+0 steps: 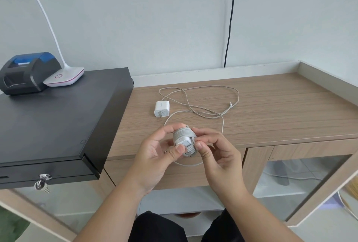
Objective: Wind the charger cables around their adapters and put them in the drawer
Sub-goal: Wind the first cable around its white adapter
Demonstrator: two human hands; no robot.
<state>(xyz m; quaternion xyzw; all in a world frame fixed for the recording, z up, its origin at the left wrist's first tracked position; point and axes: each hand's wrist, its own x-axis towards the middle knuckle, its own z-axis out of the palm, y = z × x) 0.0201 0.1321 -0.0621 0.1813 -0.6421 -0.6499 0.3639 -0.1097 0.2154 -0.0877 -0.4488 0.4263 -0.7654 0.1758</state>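
My left hand [157,156] grips a white adapter [184,140] that has grey cable wound round it several times. My right hand [211,150] pinches the cable at the adapter's right side, thumb on the windings. A loose loop of that cable hangs below the hands [186,164] and runs up over the desk. A second white adapter [162,108] lies flat on the wooden desk, prongs toward me. Its long grey cable [203,104] sprawls in loose loops to the right, ending in a small plug.
A black cash drawer box [58,117] sits at the left, shut, with keys [43,182] in its front lock. On it stand a black and blue printer [27,71] and a white lamp base [64,77]. A black wire [230,19] hangs down the wall.
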